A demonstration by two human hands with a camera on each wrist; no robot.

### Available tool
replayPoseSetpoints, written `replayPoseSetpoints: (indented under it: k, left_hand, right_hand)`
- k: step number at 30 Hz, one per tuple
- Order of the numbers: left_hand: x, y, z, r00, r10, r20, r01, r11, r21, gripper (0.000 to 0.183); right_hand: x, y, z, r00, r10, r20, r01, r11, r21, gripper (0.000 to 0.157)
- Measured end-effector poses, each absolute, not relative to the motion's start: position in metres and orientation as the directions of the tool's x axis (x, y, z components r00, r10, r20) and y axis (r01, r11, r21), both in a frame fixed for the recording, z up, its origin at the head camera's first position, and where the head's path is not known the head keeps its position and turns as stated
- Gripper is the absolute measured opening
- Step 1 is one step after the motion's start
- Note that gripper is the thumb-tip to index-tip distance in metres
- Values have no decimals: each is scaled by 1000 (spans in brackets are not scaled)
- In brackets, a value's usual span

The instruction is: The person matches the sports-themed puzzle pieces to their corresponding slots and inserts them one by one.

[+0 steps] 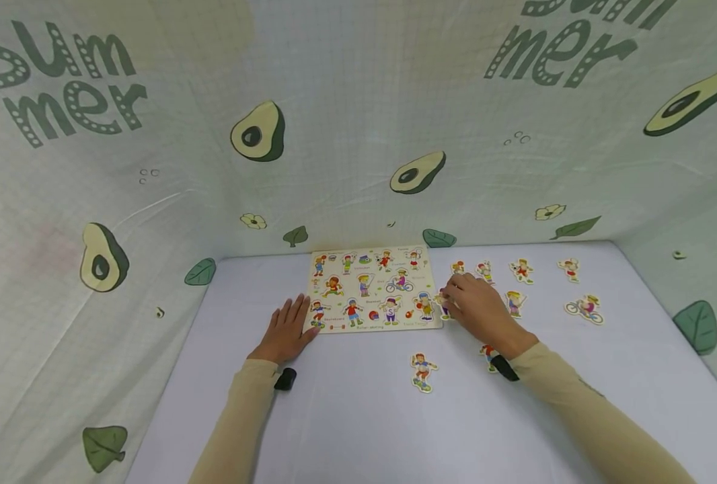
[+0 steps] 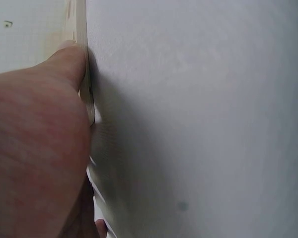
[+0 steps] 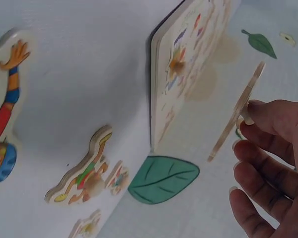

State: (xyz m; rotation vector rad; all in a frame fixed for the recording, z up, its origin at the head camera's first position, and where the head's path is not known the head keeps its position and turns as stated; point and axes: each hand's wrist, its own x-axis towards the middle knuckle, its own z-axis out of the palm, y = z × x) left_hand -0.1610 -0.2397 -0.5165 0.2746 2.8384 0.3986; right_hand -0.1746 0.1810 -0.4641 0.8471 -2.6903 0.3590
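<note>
A pale wooden picture board [image 1: 395,328], printed with children doing sports, lies on the white table. My left hand [image 1: 286,333] rests flat at its left edge, fingers spread, with the thumb at the near left corner. My right hand [image 1: 482,310] is just past the board's right edge. In the right wrist view, its thumb and fingers pinch a thin wooden puzzle piece [image 3: 234,118], seen edge-on. The head view shows only part of that piece [image 1: 444,308], the hand covering the rest. A skateboarder piece [image 1: 422,373] lies in front of the board.
Several more figure pieces lie to the right, among them a cyclist piece [image 1: 585,309] and a piece with a bat [image 1: 514,304]. Another piece [image 1: 487,354] is partly covered by the right wrist. A printed cloth [image 1: 346,134] hangs behind the table.
</note>
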Motion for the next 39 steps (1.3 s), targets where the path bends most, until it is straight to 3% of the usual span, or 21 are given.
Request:
replayPoseSetpoints:
  k: [39]
  left_hand:
    - [-164, -242, -524, -949, 216, -230, 150, 951, 272, 81]
  right_hand:
    - [-206, 90, -500, -736, -605, 305, -661, 739, -128, 10]
